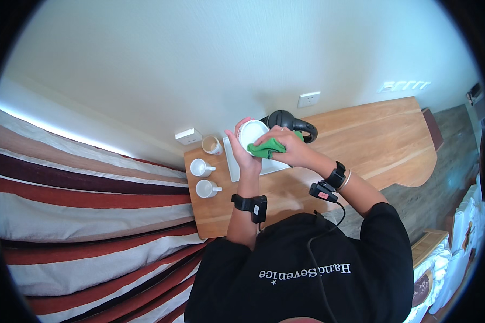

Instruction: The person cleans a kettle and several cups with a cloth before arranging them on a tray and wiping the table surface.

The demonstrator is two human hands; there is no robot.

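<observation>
My left hand is closed around a white round cup, held up above a white tray with its opening turned toward me. In my right hand is a bunched green cloth, pressed against the near right rim of the cup. Whether the cup has a handle is hidden. Just behind my right hand stands a black kettle, partly covered by that hand.
Two white mugs and a third cup, brownish inside, stand at the left end of the wooden table. A wall socket and a white box are behind. Striped curtains hang at left.
</observation>
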